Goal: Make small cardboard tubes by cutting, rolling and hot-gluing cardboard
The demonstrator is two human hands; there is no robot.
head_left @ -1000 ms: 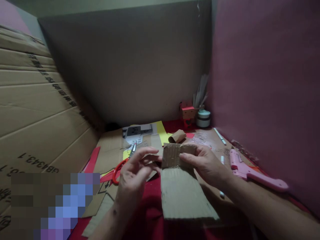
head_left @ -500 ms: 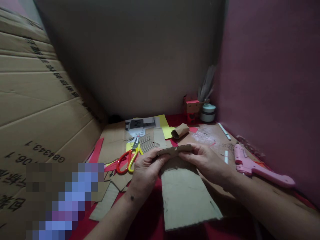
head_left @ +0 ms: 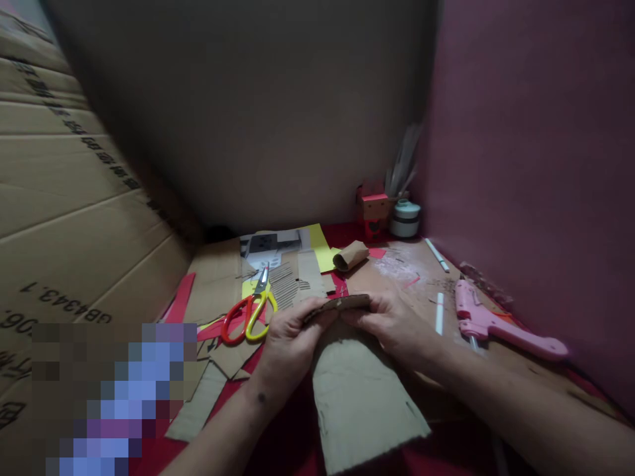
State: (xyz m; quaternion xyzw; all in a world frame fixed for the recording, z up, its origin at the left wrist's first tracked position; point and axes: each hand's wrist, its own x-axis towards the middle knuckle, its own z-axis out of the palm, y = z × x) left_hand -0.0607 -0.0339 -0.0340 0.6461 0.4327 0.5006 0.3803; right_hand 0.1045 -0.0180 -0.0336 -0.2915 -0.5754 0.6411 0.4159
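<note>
A strip of cardboard (head_left: 367, 403) extends toward me, its far end bent up and pinched in both hands. My left hand (head_left: 297, 337) grips that end on the left, thumb on the near face and fingers behind. On the other side my right hand (head_left: 387, 324) holds it the same way, with the thumb close to the left one. The strip bulges upward in a curve just below the thumbs. Scissors (head_left: 251, 314) with one red and one yellow handle lie open beside my left hand. The fingers behind the cardboard are partly hidden.
To the right lie a pink glue gun (head_left: 489, 324) and a white glue stick (head_left: 439, 313). A rolled cardboard tube (head_left: 350, 256), a small cardboard figure (head_left: 374, 211) and a lidded pot (head_left: 405, 219) stand farther back. Cardboard scraps (head_left: 198, 403) lie left; a large carton (head_left: 64, 218) walls that side.
The far part of the cardboard strip has become more curved, and its pinched end tilts more. Both hands still hold it. The whole view has shifted slightly.
</note>
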